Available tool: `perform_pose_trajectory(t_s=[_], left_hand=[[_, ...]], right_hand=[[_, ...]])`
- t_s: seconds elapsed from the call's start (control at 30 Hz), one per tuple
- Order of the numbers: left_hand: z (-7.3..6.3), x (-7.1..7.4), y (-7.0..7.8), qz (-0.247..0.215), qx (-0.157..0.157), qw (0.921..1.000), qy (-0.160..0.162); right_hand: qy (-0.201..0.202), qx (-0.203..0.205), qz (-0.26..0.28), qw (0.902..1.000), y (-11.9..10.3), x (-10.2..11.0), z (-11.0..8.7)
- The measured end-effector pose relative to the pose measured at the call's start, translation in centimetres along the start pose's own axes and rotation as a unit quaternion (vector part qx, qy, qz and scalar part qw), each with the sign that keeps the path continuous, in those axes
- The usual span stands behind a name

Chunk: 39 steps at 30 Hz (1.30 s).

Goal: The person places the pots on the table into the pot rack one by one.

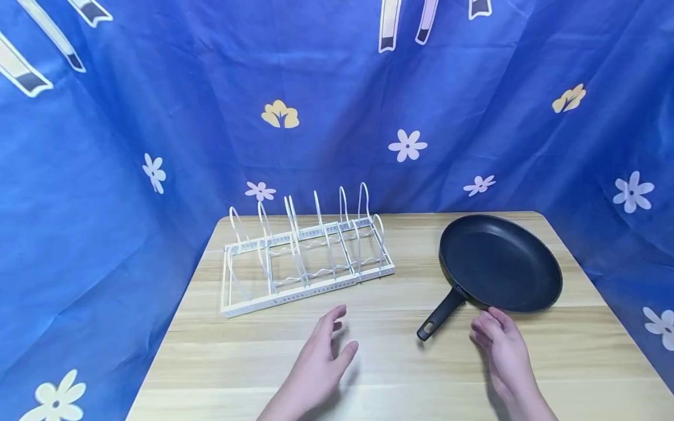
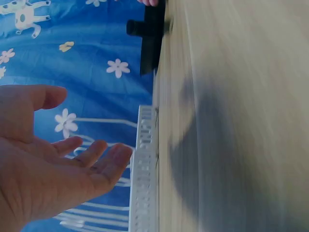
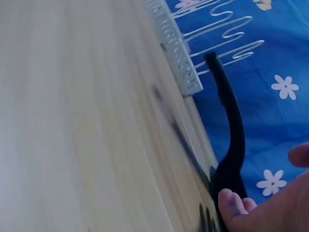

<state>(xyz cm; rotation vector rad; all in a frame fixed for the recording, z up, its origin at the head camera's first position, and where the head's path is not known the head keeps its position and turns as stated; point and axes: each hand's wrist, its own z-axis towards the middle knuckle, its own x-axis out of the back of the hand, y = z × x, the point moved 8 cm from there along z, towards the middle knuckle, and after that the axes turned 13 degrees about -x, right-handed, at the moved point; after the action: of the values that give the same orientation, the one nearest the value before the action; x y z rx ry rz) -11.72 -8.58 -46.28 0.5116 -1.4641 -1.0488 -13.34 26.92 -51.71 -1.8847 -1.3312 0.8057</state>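
Frying pan (image 1: 500, 263), just ahead of the right hand (image 1: 502, 345)'s fingers: black, metal by its look, interior smooth and matt. Pan handle (image 1: 442, 314), left of those fingers: matt black, apparently plastic. Rack (image 1: 316, 289), ahead of the left hand (image 1: 323, 359)'s fingers: white-coated wire and perforated strip, apparently metal, smooth. Tabletop (image 1: 400, 386), beneath both hands' fingers: pale wood grain, smooth, faint sheen. Backdrop (image 1: 337, 158), beyond all fingers: printed blue cloth, creased, slightly glossy.

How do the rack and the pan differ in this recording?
The rack is white, the pan black. The rack is an oblong frame with upright wire loops; the pan is round and shallow with one handle. The left hand is apart from the rack, while the right is at the pan's rim. Both are before the blue cloth.
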Motion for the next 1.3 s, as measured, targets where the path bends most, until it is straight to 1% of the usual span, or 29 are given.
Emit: perform_pose_trajectory(t_s=[0.07,0.1,0.17,0.2,0.27,0.37,0.5,0.57,0.63,0.7,0.8,0.87,0.93,1.0,1.07,1.17,1.23,1.3], left_hand=[[0.6,-0.9,0.0,-0.05,0.001,0.9986,-0.02],[0.9,-1.3,-0.1,-0.073,0.001,0.9969,-0.03],[1.5,-2.4,-0.1,-0.118,0.002,0.9915,-0.056],[1.8,-2.9,-0.1,-0.137,0.004,0.9881,-0.071],[2.3,-4.0,0.0,-0.171,0.008,0.9804,-0.097],[2.7,-5.4,-0.1,-0.219,0.022,0.9675,-0.124],[3.4,-7.1,-0.2,-0.287,0.046,0.947,-0.136],[3.9,-7.9,-0.1,-0.318,0.061,0.9359,-0.139],[4.4,-8.7,0.1,-0.337,0.074,0.9273,-0.145],[4.9,-9.4,0.4,-0.349,0.082,0.9211,-0.151],[5.8,-10.5,0.9,-0.359,0.086,0.9156,-0.159],[6.5,-11.3,1.1,-0.374,0.088,0.9089,-0.163],[7.1,-12.0,1.1,-0.394,0.095,0.8994,-0.163],[7.5,-12.9,0.9,-0.423,0.105,0.8847,-0.165],[8.0,-13.6,0.7,-0.454,0.113,0.8679,-0.167],[8.5,-14.6,0.6,-0.492,0.115,0.8457,-0.172],[8.8,-15.1,0.7,-0.505,0.11,0.8377,-0.177],[8.9,-15.5,0.8,-0.509,0.106,0.8348,-0.182]], right_hand=[[-0.035,-0.013,0.052,0.998,0.4,-0.1,0.3],[-0.051,-0.019,0.068,0.9962,0.5,-0.3,0.5],[-0.081,-0.029,0.098,0.9915,0.8,-0.8,0.9],[-0.091,-0.031,0.1,0.9903,0.9,-1.1,1.1],[-0.101,-0.042,0.11,0.9878,1.1,-1.5,1.7],[-0.097,-0.054,0.113,0.9874,1.2,-2.1,2.5],[-0.085,-0.063,0.111,0.9882,1.1,-2.6,3.4],[-0.089,-0.07,0.111,0.9874,1.1,-3.0,3.7],[-0.098,-0.08,0.117,0.9851,1.1,-3.3,4.0],[-0.116,-0.088,0.133,0.9804,1.0,-3.7,4.1],[-0.137,-0.102,0.163,0.9717,1.0,-4.1,4.4],[-0.144,-0.109,0.182,0.9665,0.9,-4.2,4.5],[-0.148,-0.114,0.193,0.9631,0.8,-4.3,4.5],[-0.15,-0.117,0.2,0.9611,0.8,-4.4,4.6],[-0.151,-0.122,0.205,0.9592,0.8,-4.4,4.6],[-0.151,-0.129,0.215,0.9563,0.8,-4.4,4.7],[-0.15,-0.133,0.226,0.9532,0.8,-4.3,4.7],[-0.153,-0.131,0.234,0.9511,0.8,-4.2,4.8]])
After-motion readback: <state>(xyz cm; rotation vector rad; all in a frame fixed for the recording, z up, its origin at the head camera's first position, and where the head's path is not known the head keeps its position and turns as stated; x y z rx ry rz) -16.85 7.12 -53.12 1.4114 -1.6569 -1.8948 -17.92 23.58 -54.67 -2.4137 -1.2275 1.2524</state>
